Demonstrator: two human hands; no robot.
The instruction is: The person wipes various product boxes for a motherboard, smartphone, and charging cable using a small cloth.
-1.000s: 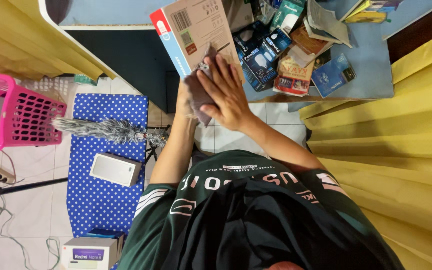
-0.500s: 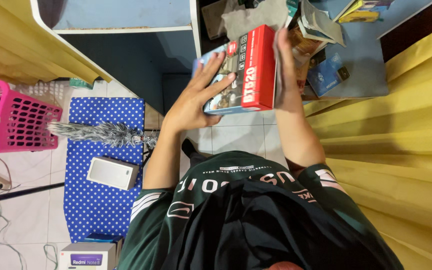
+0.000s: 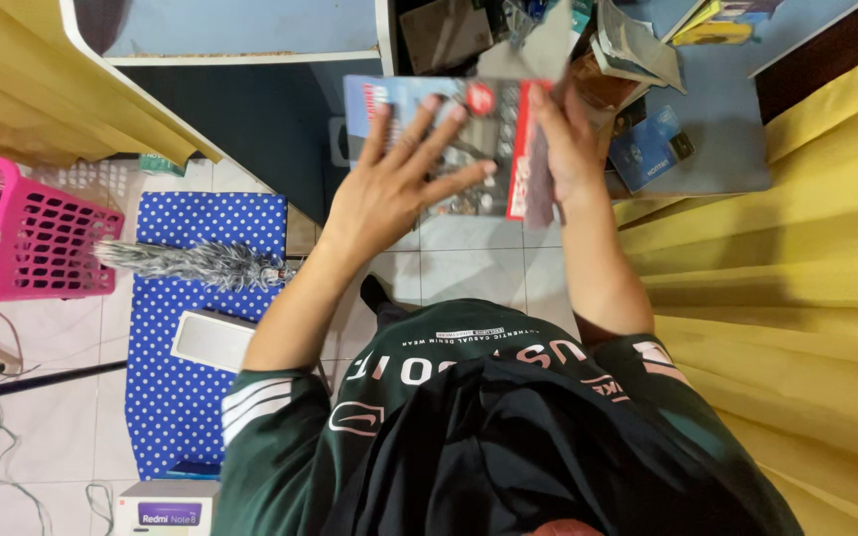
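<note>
left hand (image 3: 399,184): fingers spread, palm flat, upper centre of frame | right hand (image 3: 568,149): grip closed, thumb side up | both forearms extended forward

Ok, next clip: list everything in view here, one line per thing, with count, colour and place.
flat box: one, blue and red print, held up before the desk
grey cloth: one, along the box's right edge
desk: one, blue top, upper right
small packets: several, mixed colours, on the desk
basket: one, pink, far left
mat: one, blue with white dots, on the floor
duster: one, grey, on the mat
white box: one, on the mat
curtain: yellow, right
left hand: spread flat on the box
right hand: grips the box's right edge and the cloth
</note>
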